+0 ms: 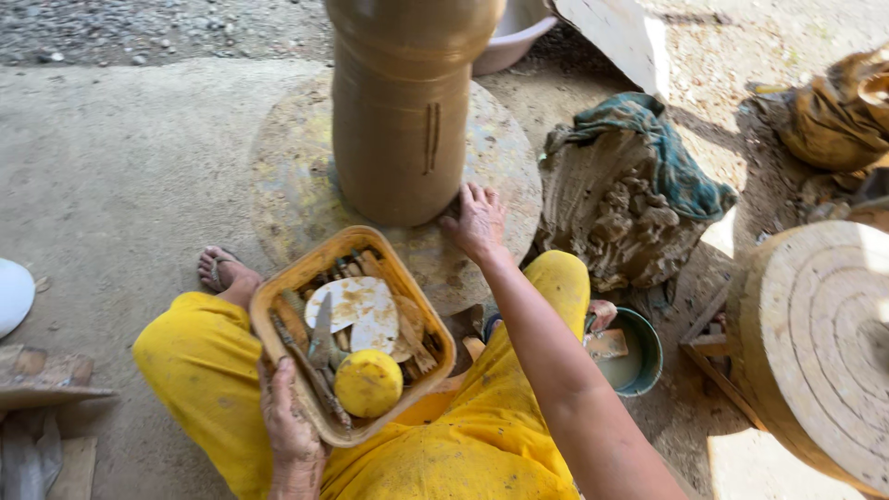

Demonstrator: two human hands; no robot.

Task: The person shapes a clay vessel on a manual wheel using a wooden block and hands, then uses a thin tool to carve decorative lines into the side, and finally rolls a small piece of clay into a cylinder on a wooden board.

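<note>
At the far left edge of the frame a white rounded object point(13, 294) is partly seen, with a worn sandal-like piece point(46, 375) below it on the concrete floor point(111, 167). Lower left of centre, the left hand point(292, 431) is seen with its fingers clasped around the near rim of a shallow orange tray point(278, 296), which is held over the lap of the yellow trousers point(199, 370). Inside the tray a yellow sponge point(368, 382), a clay-smeared white disc point(356, 310), a knife-like blade point(321, 333) and several wooden sticks are held. Just above the tray, in the upper centre, a tall brown clay vessel point(400, 111) stands upright on a round turntable point(287, 176). To the right of the tray, the right hand point(477, 222) is laid flat with fingers spread and released, touching the turntable at the base of the vessel. Further right, a lump of raw clay point(616, 218) is draped with a teal cloth point(667, 148); a green bucket point(645, 356) sits below it. At the right edge a grooved round slab point(820, 343) is seen.
</note>
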